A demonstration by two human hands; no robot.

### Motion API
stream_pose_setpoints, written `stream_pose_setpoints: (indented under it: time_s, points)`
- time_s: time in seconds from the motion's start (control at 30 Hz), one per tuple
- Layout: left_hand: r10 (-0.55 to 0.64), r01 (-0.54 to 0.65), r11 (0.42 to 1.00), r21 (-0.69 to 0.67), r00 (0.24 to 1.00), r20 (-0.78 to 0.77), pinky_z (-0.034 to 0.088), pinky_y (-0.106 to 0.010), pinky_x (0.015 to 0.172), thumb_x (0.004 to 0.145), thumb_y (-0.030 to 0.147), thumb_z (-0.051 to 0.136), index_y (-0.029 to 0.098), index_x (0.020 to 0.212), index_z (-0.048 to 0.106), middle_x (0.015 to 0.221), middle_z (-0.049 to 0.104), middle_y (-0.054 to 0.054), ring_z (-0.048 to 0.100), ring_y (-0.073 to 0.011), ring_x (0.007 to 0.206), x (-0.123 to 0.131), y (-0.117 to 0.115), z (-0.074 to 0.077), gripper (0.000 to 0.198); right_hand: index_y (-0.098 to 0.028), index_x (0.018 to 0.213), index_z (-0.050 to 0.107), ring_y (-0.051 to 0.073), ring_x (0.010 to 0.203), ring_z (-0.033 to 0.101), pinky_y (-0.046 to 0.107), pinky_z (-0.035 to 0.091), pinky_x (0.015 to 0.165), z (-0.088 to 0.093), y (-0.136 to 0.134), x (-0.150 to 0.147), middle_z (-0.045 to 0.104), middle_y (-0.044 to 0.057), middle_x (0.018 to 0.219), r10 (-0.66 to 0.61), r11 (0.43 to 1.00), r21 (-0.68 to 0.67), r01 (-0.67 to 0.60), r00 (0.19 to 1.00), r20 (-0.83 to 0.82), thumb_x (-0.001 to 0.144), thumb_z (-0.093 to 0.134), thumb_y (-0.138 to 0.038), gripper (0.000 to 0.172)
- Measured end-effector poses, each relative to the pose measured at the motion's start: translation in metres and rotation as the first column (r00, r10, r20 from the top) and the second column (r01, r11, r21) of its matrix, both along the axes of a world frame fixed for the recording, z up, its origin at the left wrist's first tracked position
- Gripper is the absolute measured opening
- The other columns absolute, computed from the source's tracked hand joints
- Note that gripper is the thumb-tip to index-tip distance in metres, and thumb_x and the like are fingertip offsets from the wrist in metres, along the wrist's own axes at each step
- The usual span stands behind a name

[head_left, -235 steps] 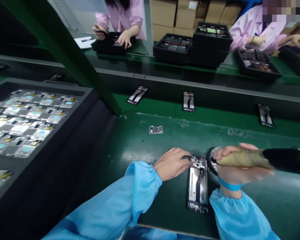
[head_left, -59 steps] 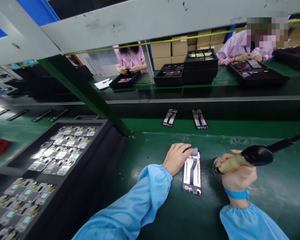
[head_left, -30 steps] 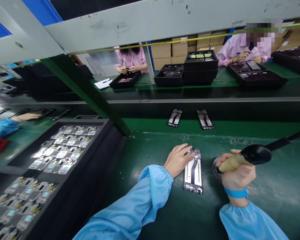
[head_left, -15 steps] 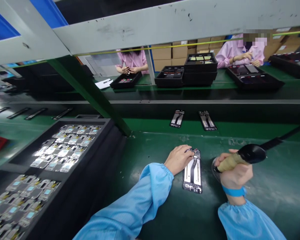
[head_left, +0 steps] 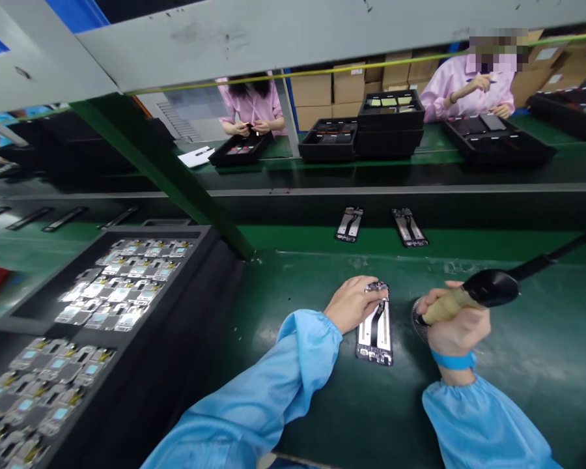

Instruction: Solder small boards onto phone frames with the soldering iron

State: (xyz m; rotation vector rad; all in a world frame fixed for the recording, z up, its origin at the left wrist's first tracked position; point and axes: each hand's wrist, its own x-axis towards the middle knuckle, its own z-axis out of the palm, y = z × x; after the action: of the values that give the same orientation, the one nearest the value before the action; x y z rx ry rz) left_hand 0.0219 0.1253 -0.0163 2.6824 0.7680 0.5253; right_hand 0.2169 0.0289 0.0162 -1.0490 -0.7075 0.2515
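An opened phone frame (head_left: 381, 335), silvery with a black ribbon cable down its middle, lies flat on the green bench. My left hand (head_left: 354, 303) is closed at its upper end, thumb across the small parts there and the other fingers at the top left edge. These cover part of the frame's upper end. To the right, my right hand (head_left: 461, 329) is wrapped around a hand tool (head_left: 446, 307) with a tape-covered handle, a black rounded end and a black cord. A perforated metal piece shows at the tool's lower end, partly hidden by my fingers.
Two more phone frames (head_left: 350, 225) lie beyond, under the ledge. At left a black foam tray (head_left: 202, 241) holds several circuit boards. A green post (head_left: 161, 169) slants down behind it. Across the bench, two people in pink work at black trays (head_left: 329, 150).
My left thumb has shifted over the upper part of the phone frame, where fingertips lay before. My right hand keeps its grip on the tool. The view has shifted slightly.
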Motion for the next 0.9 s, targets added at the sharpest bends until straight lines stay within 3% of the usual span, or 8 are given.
stream_pose_setpoints:
  time_s: [0.1,0.37,0.53,0.67,0.77,0.9]
  points:
    - [-0.027,0.027,1.000,-0.004,0.999,-0.025,0.058,-0.049,0.124,0.117,0.030,0.070,0.031,0.149,0.080,0.156,0.072,-0.011,0.068,-0.0284,0.144,-0.004,-0.011,0.003,0.034,-0.020,0.106,0.066,0.020,0.039,0.057,0.033,0.048,0.039,0.002,0.001,0.000,0.063,-0.002,0.061,0.012,1.000,0.001,-0.012,1.000,0.009,0.095,0.061,-0.095,0.076]
    - [-0.161,0.159,0.986,-0.046,0.986,-0.038,0.058,-0.047,0.118,0.119,0.039,0.066,0.033,0.154,0.076,0.151,0.072,-0.011,0.069,-0.0297,0.137,-0.016,-0.072,0.003,0.037,-0.021,0.107,0.065,0.019,0.038,0.056,0.031,0.047,0.039,0.001,0.003,0.001,0.062,-0.003,0.060,-0.011,1.000,0.005,0.011,0.998,0.061,0.099,0.056,-0.094,0.074]
    - [-0.120,0.121,0.989,-0.083,0.993,0.014,0.055,-0.048,0.120,0.116,0.043,0.072,0.028,0.145,0.079,0.155,0.071,-0.013,0.065,-0.0317,0.146,-0.022,-0.071,0.005,0.034,-0.025,0.107,0.068,0.020,0.037,0.052,0.033,0.044,0.037,0.013,0.001,0.003,0.060,-0.004,0.059,-0.016,1.000,0.011,0.015,0.999,0.030,0.094,0.059,-0.097,0.073]
    - [-0.087,0.089,0.993,-0.073,0.995,0.041,0.052,-0.051,0.123,0.119,0.039,0.067,0.027,0.132,0.084,0.152,0.073,-0.012,0.066,-0.0313,0.144,-0.026,-0.072,0.006,0.025,-0.029,0.106,0.067,0.020,0.036,0.050,0.035,0.047,0.039,0.023,-0.006,-0.001,0.060,-0.005,0.057,0.080,0.993,0.083,-0.080,0.997,0.003,0.094,0.053,-0.101,0.075]
    - [-0.085,0.089,0.994,-0.068,0.995,0.054,0.054,-0.050,0.121,0.120,0.039,0.065,0.027,0.131,0.085,0.148,0.075,-0.012,0.068,-0.0301,0.139,-0.026,-0.074,0.007,0.026,-0.026,0.110,0.066,0.020,0.037,0.052,0.035,0.049,0.040,0.022,-0.009,-0.010,0.061,-0.005,0.057,0.154,0.987,0.037,-0.154,0.988,0.023,0.093,0.055,-0.101,0.077]
    - [-0.072,0.075,0.995,-0.065,0.996,0.050,0.054,-0.048,0.119,0.121,0.038,0.063,0.028,0.133,0.085,0.143,0.076,-0.011,0.069,-0.0292,0.134,-0.026,-0.075,0.008,0.027,-0.025,0.111,0.066,0.019,0.037,0.052,0.034,0.048,0.040,0.015,-0.008,-0.018,0.061,-0.006,0.058,0.161,0.987,-0.028,-0.160,0.987,0.005,0.089,0.057,-0.104,0.083]
